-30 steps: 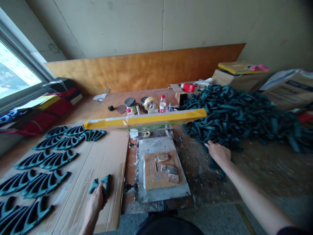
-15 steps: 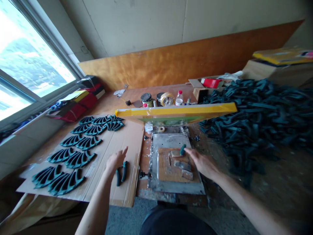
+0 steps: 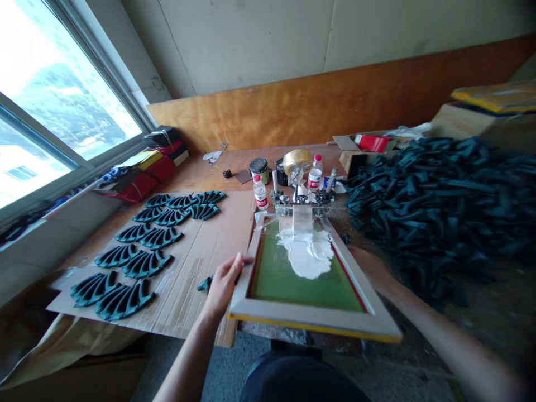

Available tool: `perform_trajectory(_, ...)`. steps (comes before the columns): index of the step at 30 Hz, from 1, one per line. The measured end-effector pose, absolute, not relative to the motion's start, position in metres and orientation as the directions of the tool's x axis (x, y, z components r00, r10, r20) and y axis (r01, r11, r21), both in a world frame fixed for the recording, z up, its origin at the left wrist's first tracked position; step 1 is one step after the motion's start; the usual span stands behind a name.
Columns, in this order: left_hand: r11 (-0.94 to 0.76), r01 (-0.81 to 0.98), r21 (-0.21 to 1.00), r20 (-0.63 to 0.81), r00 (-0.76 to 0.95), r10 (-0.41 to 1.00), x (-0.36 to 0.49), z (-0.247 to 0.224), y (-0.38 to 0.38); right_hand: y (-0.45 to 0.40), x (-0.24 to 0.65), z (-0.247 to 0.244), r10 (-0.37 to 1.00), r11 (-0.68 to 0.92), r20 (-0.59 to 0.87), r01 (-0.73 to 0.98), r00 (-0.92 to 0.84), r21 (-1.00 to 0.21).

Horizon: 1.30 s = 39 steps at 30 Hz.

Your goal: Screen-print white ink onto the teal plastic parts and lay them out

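One frame [image 3: 310, 314], between our two hands, long axis seemingly running away from us. Our left hand [image 3: 221, 283] is clamped on the frame's left side; our right hand [image 3: 371, 271] is at its right side, grip hidden from us.

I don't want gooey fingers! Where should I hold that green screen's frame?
Probably by the side rails of the frame, coming in from left and right: they're straight bars around the green mesh, and the white paste lies inside them.
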<state>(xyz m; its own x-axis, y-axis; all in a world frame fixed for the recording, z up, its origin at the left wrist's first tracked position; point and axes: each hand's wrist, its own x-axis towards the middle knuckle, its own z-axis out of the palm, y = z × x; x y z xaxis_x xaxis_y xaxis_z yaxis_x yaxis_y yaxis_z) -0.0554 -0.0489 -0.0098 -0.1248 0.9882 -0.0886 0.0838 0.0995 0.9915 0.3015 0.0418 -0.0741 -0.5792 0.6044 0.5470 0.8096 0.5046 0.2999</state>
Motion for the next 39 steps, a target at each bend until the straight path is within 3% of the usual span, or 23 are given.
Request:
perform_trajectory(2, 0.187, 0.127, 0.974, -0.176, -0.098, 0.980, -0.058, -0.055, -0.058, 0.057, 0.297, -0.055, 0.662, 0.488, 0.582, 0.861, -0.472, 0.142)
perform_trajectory(5, 0.215, 0.290, 0.933, -0.178, -0.149, 0.973, -0.056, -0.108, -0.056, 0.076, 0.259, -0.034, 0.719, 0.536, 0.551, 0.843, -0.424, -0.051)
perform_trajectory(7, 0.230, 0.378, 0.897, -0.171, -0.184, 0.968, -0.054, -0.125, -0.051, 0.080, 0.230, -0.030, 0.736, 0.592, 0.447, 0.804, -0.509, -0.058)
perform_trajectory(11, 0.271, 0.387, 0.881, -0.214, -0.183, 0.959, -0.055, -0.129, -0.046, 0.058, 0.211, -0.047, 0.740, 0.661, 0.249, 0.745, -0.625, -0.091)
perform_trajectory(16, 0.284, 0.442, 0.851, -0.223, -0.185, 0.957, -0.056, -0.124, -0.047, 0.026, 0.242, -0.055, 0.488, 0.873, 0.221, 0.479, -0.845, -0.097)
perform_trajectory(18, 0.283, 0.407, 0.868, -0.224, -0.186, 0.957, -0.056, -0.126, -0.047, 0.026, 0.247, -0.050, 0.450, 0.892, 0.182, 0.429, -0.874, -0.145)
perform_trajectory(22, 0.294, 0.298, 0.908, -0.249, -0.180, 0.952, -0.056, -0.127, -0.047, 0.027, 0.238, -0.057, 0.536, 0.843, 0.317, 0.518, -0.783, -0.146)
perform_trajectory(25, 0.296, 0.240, 0.925, -0.259, -0.175, 0.950, -0.056, -0.127, -0.048, 0.013, 0.239, -0.073, 0.450, 0.874, 0.463, 0.482, -0.763, -0.056)
perform_trajectory(27, 0.297, 0.221, 0.929, -0.263, -0.172, 0.950, -0.056, -0.124, -0.049, 0.007, 0.244, -0.076, 0.411, 0.898, 0.447, 0.437, -0.795, -0.050)
perform_trajectory(32, 0.276, 0.221, 0.935, -0.251, -0.137, 0.958, -0.056, -0.101, -0.050, 0.038, 0.231, -0.037, 0.588, 0.800, 0.365, 0.586, -0.722, -0.129)
perform_trajectory(36, 0.247, 0.133, 0.960, -0.234, -0.107, 0.966, -0.057, -0.056, -0.051, 0.078, 0.230, 0.002, 0.732, 0.615, 0.419, 0.786, -0.537, -0.066)
perform_trajectory(39, 0.144, 0.058, 0.988, -0.135, -0.137, 0.981, -0.052, -0.012, -0.044, 0.096, 0.264, 0.007, 0.801, 0.457, 0.512, 0.869, -0.310, -0.189)
